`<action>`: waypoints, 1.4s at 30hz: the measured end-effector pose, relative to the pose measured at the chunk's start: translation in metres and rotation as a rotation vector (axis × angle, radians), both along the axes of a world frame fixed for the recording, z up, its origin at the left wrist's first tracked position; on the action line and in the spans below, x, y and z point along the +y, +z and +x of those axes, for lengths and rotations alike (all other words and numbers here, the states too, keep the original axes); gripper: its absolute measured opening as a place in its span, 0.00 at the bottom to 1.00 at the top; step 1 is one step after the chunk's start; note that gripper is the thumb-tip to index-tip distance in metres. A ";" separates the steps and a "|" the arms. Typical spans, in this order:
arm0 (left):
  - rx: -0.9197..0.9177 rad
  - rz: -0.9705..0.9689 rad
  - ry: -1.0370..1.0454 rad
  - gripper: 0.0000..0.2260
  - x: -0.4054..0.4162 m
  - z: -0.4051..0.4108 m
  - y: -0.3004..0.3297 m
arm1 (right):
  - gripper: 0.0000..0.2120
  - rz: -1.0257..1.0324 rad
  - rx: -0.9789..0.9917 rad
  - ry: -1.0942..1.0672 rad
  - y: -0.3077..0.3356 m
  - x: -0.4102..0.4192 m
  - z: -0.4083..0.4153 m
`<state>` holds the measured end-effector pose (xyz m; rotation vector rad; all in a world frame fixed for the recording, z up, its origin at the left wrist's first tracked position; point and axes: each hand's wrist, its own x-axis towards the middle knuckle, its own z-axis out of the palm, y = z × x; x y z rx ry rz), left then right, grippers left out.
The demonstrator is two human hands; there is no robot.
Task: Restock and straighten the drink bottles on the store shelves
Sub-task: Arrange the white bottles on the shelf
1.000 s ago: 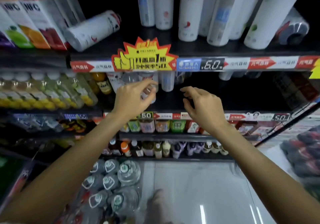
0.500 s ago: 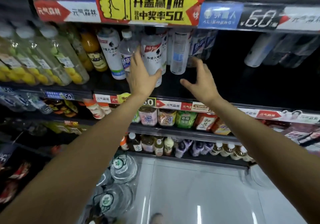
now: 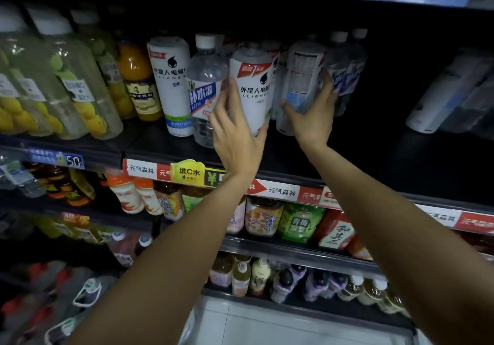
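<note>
The left hand grips a white bottle on the dark shelf, its fingers curled round the bottle's left side and the thumb under the base. The right hand holds a clear bottle just to the right, fingers wrapped round its lower part. Touching the left fingers on their outer side stands a clear water bottle, with another white bottle beyond it. Behind the right fingers stands a blue-labelled bottle.

Dim shelves, blurred edges, wide-angle distortion
</note>
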<state>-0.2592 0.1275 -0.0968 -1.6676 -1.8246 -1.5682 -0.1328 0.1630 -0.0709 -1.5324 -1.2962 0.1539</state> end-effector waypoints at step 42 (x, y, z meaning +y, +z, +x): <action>-0.213 -0.102 -0.675 0.44 -0.163 -0.046 0.321 | 0.26 0.151 0.291 0.323 0.299 -0.250 0.062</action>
